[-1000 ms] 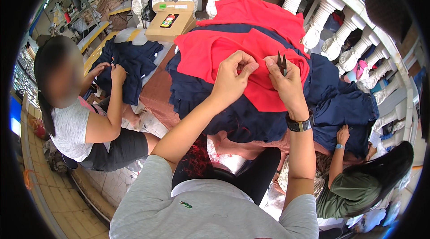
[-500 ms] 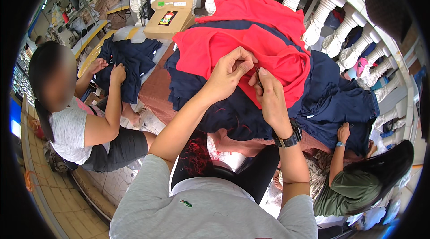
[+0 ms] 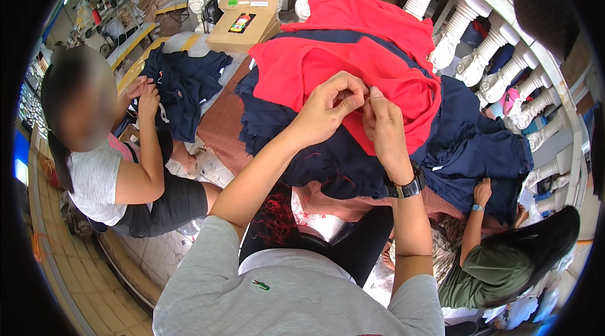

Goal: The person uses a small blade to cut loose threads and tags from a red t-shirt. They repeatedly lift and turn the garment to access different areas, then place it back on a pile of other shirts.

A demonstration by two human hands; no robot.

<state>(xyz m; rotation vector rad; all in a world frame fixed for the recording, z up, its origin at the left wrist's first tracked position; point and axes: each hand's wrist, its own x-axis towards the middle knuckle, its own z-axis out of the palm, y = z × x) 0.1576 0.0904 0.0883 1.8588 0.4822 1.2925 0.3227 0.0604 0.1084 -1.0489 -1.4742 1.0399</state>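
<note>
A red garment [image 3: 302, 62] lies spread over a heap of navy blue garments [image 3: 460, 125] in front of me. My left hand [image 3: 331, 104] is closed in a pinch above the red cloth; what sits between its fingertips is too small to make out. Right beside it, fingertips nearly touching, my right hand [image 3: 386, 119] is closed around a small dark pointed tool, now mostly hidden by the fingers. A second red piece [image 3: 372, 11] rests farther back on the pile. Loose red threads [image 3: 274, 216] cling to my dark trouser leg.
At the left a person [image 3: 107, 166] handles a navy garment [image 3: 189, 84]; another person [image 3: 504, 260] at the right has a hand [image 3: 482, 191] on the navy cloth. A cardboard box [image 3: 242, 24] stands at the back left. White balusters [image 3: 450, 37] line the far side.
My right hand has moved up toward the left fingertips, and its dark tool shows less. The person at the left has brought both hands together, higher up.
</note>
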